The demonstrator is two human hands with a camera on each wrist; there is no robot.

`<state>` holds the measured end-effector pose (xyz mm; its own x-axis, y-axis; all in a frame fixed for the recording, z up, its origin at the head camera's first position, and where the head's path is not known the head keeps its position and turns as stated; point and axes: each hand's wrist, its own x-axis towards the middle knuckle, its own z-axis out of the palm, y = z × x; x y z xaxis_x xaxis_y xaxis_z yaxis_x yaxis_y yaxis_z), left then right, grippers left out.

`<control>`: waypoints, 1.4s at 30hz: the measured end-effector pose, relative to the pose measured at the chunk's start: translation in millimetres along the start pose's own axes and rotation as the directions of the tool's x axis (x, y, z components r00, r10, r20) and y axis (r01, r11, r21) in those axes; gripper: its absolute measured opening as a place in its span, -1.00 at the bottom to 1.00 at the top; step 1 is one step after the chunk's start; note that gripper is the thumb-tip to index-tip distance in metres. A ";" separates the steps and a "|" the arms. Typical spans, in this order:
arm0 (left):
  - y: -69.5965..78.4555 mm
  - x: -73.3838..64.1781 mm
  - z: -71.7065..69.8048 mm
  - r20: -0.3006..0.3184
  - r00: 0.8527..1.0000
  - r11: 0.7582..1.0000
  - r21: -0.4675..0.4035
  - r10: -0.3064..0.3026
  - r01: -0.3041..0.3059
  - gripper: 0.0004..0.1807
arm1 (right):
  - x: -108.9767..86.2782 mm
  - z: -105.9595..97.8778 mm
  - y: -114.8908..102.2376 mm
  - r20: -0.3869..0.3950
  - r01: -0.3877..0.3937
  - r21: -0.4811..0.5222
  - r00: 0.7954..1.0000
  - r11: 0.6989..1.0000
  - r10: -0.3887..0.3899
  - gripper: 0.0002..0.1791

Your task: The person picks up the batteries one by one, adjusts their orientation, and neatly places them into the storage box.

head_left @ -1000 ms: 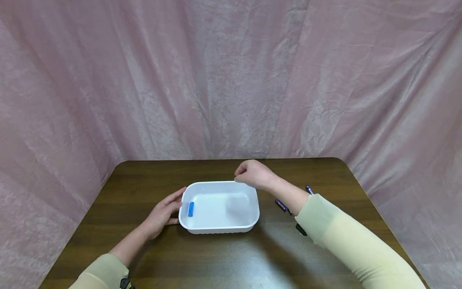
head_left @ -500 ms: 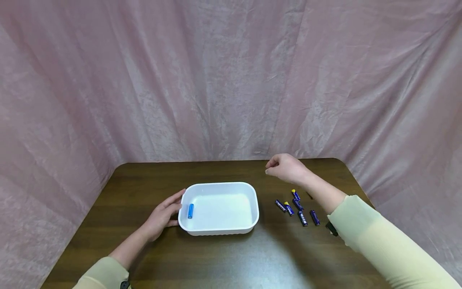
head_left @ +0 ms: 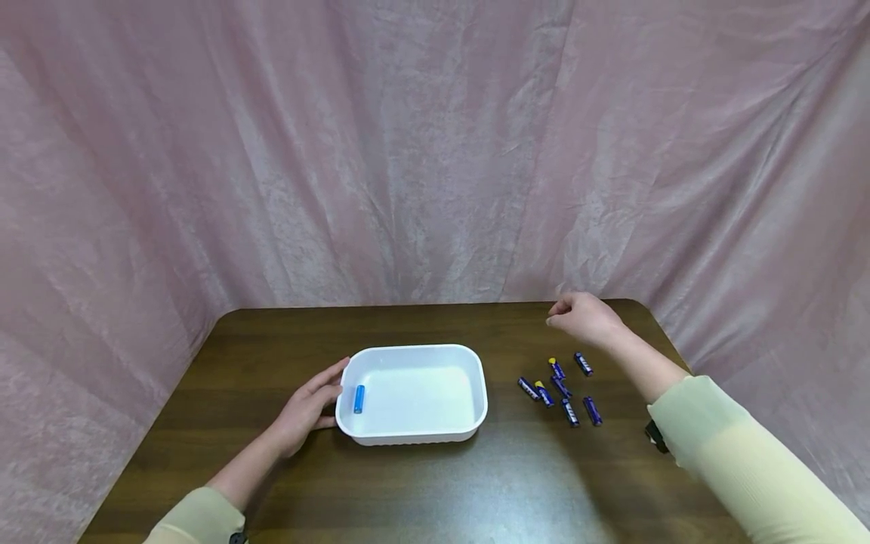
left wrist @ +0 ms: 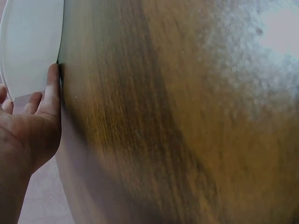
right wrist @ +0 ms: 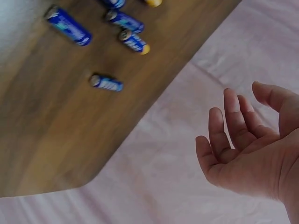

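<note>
My left hand [head_left: 303, 412] rests against the left end of a white plastic tray [head_left: 420, 438], its fingers spread along the outer wall. In the left wrist view, extended fingers of that hand [left wrist: 35, 121] touch the tray wall [left wrist: 35, 42]. One light-blue battery [head_left: 359, 399] lies inside the tray near its left end. My right hand [head_left: 586, 317] hovers over the table's far right part, holding nothing. Its fingers are loosely bent in the right wrist view. Nearest to it lies a dark-blue battery [head_left: 583, 363], apart from the hand.
Several dark-blue batteries lie loose right of the tray, among them a yellow-ended battery [head_left: 544, 394], a battery [head_left: 570, 412] nearer the front and one farther right [head_left: 593, 411]. The brown wooden table [head_left: 381, 499] ends at a pink curtain [head_left: 435, 151] behind.
My right hand has moved right from above the tray's far right corner to beyond the loose batteries, bringing them into view. The left hand has stayed at the tray.
</note>
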<state>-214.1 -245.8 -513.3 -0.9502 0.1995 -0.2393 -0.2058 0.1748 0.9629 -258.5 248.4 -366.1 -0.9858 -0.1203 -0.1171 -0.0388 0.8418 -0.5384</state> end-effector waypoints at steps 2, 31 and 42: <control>-0.8 0.2 0.8 -0.004 1.000 1.000 0.001 0.001 -0.001 -0.43 | 0.1 -0.3 9.3 -0.001 -0.019 -0.008 1.000 1.000 0.019 -0.57; -1.8 2.1 2.0 0.003 1.000 1.000 0.024 0.018 -0.018 -0.45 | -5.8 -2.2 80.2 -0.023 -0.143 -0.069 0.990 0.987 0.142 -0.55; -0.9 2.0 3.2 -0.002 1.000 0.999 0.026 0.028 -0.028 -0.43 | -2.5 18.7 96.1 -0.037 -0.202 -0.145 0.979 0.969 0.199 -0.61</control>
<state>-215.1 -242.5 -515.1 -0.9561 0.2023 -0.2122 -0.1731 0.1946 0.9655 -256.7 319.7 -433.1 -0.9792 0.0690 -0.1909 0.1381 0.9158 -0.3770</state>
